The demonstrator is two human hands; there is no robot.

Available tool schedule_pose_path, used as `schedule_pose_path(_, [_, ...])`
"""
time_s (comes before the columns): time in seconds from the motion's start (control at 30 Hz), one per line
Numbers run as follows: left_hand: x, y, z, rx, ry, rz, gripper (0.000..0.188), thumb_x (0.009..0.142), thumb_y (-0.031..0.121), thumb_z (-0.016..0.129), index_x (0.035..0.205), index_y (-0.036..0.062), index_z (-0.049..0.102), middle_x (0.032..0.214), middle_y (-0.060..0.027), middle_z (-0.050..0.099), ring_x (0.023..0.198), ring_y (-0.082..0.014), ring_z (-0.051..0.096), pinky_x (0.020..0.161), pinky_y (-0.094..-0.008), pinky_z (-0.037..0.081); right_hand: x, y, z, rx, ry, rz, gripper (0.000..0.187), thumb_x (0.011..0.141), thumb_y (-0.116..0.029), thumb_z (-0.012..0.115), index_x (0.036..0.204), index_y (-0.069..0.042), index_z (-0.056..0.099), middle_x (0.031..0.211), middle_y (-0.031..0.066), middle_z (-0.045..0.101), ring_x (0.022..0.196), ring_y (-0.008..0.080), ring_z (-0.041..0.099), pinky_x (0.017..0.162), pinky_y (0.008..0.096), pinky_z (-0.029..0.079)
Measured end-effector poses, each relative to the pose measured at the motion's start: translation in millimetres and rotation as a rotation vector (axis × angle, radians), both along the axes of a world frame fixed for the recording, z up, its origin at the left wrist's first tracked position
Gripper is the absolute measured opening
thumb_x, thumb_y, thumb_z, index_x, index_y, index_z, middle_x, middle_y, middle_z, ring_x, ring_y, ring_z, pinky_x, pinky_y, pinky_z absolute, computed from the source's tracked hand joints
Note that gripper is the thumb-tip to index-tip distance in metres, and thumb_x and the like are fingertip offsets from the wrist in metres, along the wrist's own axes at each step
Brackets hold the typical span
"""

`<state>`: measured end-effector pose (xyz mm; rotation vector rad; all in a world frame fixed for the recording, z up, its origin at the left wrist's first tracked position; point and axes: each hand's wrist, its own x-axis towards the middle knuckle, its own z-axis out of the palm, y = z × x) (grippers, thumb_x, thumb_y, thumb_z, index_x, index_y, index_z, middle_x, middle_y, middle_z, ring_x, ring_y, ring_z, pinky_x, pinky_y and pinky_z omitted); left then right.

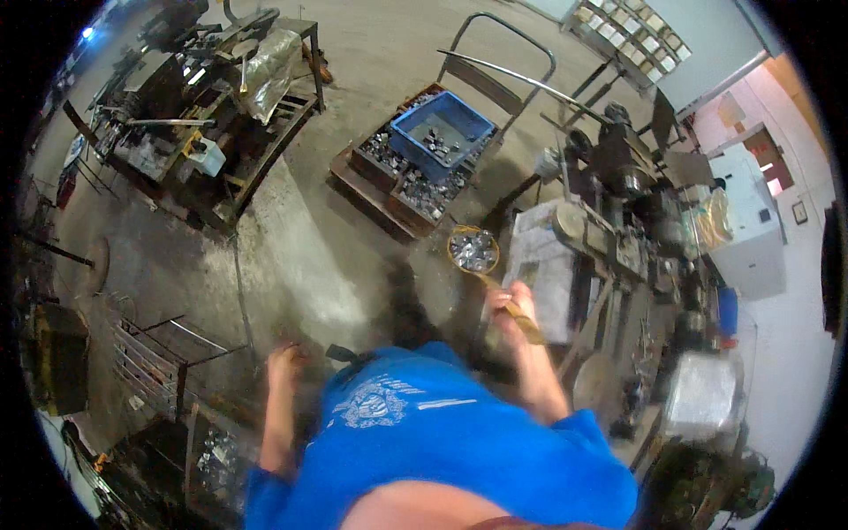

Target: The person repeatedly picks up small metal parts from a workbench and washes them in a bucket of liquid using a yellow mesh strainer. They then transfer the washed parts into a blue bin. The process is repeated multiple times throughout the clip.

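My right hand (pixel 511 311) is closed round the handle of a yellow-rimmed round scoop (pixel 490 281), whose handle end sticks out past my wrist. Small silvery metal pieces (pixel 473 253) fill the bowl, held out over the floor ahead of me. Whether the bowl is mesh or solid does not show. Low at my left side hangs my left hand (pixel 286 360), away from the scoop. Its fingers are blurred and dark at the tips, so I cannot make out whether they hold anything.
Ahead stands a flat trolley (pixel 340 172) with a tray of metal pieces and a blue bin (pixel 442 155). Machinery (pixel 632 181) and a pale panel (pixel 541 265) lie close on my right. A workbench (pixel 265 168) is at far left, a metal rack (pixel 150 362) nearer.
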<state>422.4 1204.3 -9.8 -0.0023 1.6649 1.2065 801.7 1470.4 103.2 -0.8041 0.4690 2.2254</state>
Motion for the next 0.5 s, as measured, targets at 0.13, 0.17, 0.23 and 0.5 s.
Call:
schedule_pose_path(0.13, [-19.7,5.3,-69.2,0.091,0.195,0.019,0.019,0.078,0.008,0.045,0.09,-0.0038,0.054,0.066,-0.0119,0.055,0.053,-0.0201,0.056,0.044,-0.0282,0.044,-21.3,129.6,-27.6,-0.021,0.045,0.051,0.036,0.072,-0.016,0.046,0.097,0.008,0.038,0.06,0.0037,0.037,0.048,0.0118,0.037,0.04,0.0221,0.036])
schedule_pose_path(0.17, [-29.1,-1.8,-99.9,0.108,0.396,-0.108,0.017,0.077,0.007,0.045,0.085,-0.0038,0.055,0.064,-0.0116,0.054,0.052,-0.0203,0.055,0.043,-0.0289,0.044,-31.1,161.4,-30.3,-0.009,-0.03,0.056,0.022,0.073,-0.014,0.043,0.083,0.003,0.037,0.059,0.0032,0.036,0.047,0.0111,0.037,0.04,0.0218,0.036])
schedule_pose_path(0.23, [-50.2,-18.1,-143.9,-0.121,0.602,-0.304,0.018,0.071,0.016,0.053,0.081,0.0018,0.059,0.07,-0.0098,0.057,0.06,-0.0221,0.056,0.052,-0.0333,0.045,-45.7,226.0,-39.7,0.04,-0.155,0.09,0.013,0.074,-0.013,0.041,0.069,-0.003,0.035,0.057,0.0025,0.034,0.045,0.0104,0.036,0.041,0.0223,0.036])
schedule_pose_path(0.5, [-36.8,41.0,-60.9,-0.329,0.559,-0.141,0.017,0.072,0.011,0.057,0.081,-0.0029,0.058,0.075,-0.0089,0.06,0.058,-0.0174,0.056,0.045,-0.0297,0.043,-115.0,429.5,-112.7,0.541,-0.68,0.369,0.016,0.07,-0.007,0.045,0.056,-0.009,0.039,0.05,0.0013,0.036,0.041,0.0113,0.035,0.038,0.0289,0.03])
